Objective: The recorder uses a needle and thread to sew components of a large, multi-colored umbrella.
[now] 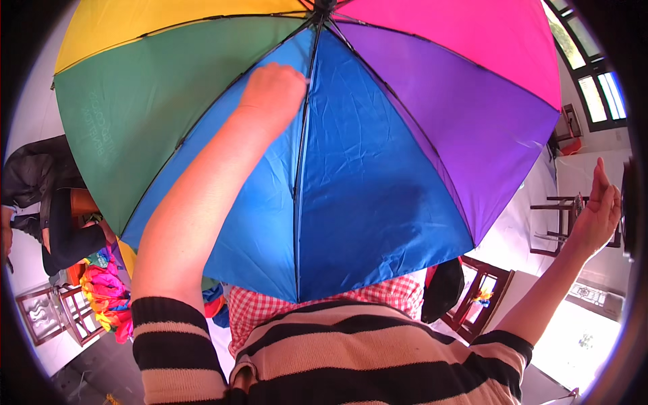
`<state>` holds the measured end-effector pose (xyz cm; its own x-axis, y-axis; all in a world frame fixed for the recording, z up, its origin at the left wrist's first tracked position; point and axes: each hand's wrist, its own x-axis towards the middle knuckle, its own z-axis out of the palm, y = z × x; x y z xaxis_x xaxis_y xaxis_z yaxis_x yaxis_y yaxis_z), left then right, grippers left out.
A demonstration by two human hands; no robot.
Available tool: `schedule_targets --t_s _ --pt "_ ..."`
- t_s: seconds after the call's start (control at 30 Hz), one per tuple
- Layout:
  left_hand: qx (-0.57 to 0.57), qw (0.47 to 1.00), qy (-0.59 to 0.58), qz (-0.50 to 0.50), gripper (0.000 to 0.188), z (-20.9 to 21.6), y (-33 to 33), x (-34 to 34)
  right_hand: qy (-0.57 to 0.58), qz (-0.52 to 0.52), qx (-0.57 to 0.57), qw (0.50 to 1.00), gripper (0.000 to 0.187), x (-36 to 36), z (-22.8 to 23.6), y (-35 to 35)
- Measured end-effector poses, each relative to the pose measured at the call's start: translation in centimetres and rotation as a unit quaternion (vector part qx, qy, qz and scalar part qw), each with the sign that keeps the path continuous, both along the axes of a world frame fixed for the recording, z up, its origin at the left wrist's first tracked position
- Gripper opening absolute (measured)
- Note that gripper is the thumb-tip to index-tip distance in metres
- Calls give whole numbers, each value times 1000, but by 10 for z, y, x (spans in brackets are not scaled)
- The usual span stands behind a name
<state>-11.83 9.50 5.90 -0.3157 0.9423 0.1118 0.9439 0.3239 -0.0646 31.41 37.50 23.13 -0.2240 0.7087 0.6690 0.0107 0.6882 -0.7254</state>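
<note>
An opened rainbow umbrella (364, 182) spreads before me, its inner side with the black ribs showing. Its panels run yellow, green, blue, purple and pink, and the ribs meet at a black hub (325, 7) at the top edge. My left hand (273, 88) is closed over the lighter blue panel, its fingertips pinched at a black rib (297, 182) a little below the hub. Out to the far right, my right hand (599, 214) is raised away from the umbrella. Its fingers are drawn together; anything between them is too small to make out.
Red-and-white checked cloth (260, 314) covers my lap below the umbrella's edge. Bright rainbow fabric (104, 290) lies heaped at the left, near a seated person in dark clothing (50, 182). Wooden stools (560, 223) stand at the right, below a dark-framed window (597, 88).
</note>
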Motion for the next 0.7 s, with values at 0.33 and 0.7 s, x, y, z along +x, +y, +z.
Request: schedule_targets --t_s 0.33,0.7 --pt "-90 940 -210 254 27 -73 -63 112 -193 310 -347 864 4 -140 -163 -189" --pt "188 665 -665 283 16 -70 -101 112 -366 329 -134 860 6 -170 -261 -247"
